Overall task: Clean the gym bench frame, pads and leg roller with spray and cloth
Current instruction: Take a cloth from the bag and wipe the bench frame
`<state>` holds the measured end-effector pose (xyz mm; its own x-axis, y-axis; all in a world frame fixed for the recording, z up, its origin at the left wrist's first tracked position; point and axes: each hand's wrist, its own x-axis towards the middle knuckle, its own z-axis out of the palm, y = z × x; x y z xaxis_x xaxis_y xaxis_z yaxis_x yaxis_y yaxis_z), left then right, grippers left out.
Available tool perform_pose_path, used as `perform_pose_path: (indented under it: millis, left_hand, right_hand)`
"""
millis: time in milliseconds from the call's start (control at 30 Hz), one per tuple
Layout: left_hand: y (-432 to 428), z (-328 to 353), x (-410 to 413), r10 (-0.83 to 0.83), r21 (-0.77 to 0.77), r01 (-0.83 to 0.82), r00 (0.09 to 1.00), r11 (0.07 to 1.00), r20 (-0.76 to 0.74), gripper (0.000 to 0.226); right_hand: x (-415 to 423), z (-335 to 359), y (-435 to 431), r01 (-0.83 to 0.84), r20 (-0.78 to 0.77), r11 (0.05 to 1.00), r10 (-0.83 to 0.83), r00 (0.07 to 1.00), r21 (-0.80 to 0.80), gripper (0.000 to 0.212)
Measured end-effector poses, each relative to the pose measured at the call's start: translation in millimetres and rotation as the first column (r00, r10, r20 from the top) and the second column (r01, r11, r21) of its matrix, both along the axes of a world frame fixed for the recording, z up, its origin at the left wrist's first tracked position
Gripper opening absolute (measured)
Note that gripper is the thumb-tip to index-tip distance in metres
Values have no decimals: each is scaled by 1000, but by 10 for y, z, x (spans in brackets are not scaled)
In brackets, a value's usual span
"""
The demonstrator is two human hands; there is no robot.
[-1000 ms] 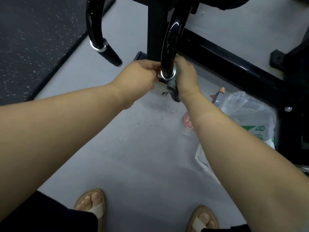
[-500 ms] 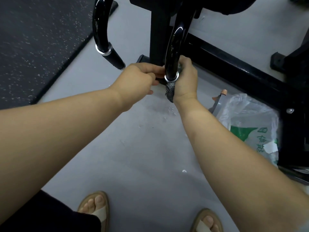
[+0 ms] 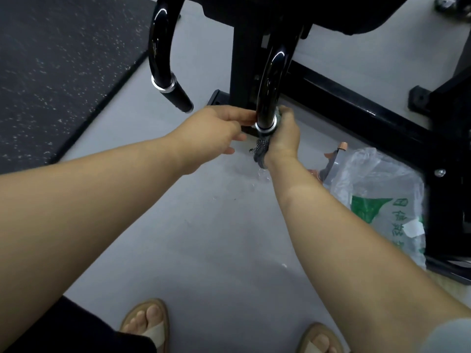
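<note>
A clear plastic bag (image 3: 377, 189) lies on the grey floor (image 3: 204, 238) against the black bench frame (image 3: 356, 110), with the peach-tipped head of a spray bottle (image 3: 336, 154) at its mouth; the rest of its contents are too blurred to tell. The bag bears a green emblem and green characters, too soft to read. At the chrome ring of the curved handle (image 3: 270, 80), the right hand (image 3: 284, 135) grips the cloth (image 3: 261, 151) wrapped round it, while the left hand (image 3: 216, 131) pinches the bar beside it.
</note>
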<state>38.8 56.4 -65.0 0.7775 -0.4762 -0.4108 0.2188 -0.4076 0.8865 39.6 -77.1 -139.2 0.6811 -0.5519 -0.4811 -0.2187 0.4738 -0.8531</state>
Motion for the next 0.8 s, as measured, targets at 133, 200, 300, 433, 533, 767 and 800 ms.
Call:
perform_pose_path:
  millis: [133, 200, 300, 433, 533, 767, 800]
  left_hand:
    - [-22, -8, 46, 37, -9, -37, 999, 999, 28, 40]
    - [-35, -15, 53, 52, -10, -52, 998, 999, 26, 39]
    - [-25, -41, 41, 41, -13, -40, 999, 999, 25, 40]
    - [11, -46, 22, -7, -21, 8, 1000, 1000, 25, 43]
    - [20, -37, 18, -21, -14, 21, 1000, 1000, 24, 45]
    - [-38, -21, 51, 79, -42, -78, 997, 996, 23, 37]
    - [-54, -20, 63, 97, -41, -96, 995, 995, 21, 36]
  right_hand:
    - [-38, 106, -23, -75, 144, 987, 96, 985, -145, 26]
    - [-44, 83, -37, -98, 157, 978, 127, 979, -185, 32]
    - [11, -13, -64, -107, 99, 980, 125, 987, -168, 28]
    - [91, -389, -201, -99, -78, 980, 87, 993, -174, 38]
    - [22, -241, -103, -74, -85, 995, 69, 994, -60, 38]
    - [-52, 136, -1, -113, 95, 977, 131, 987, -181, 36]
    - [-67, 147, -14, -129, 117, 971, 155, 981, -201, 37]
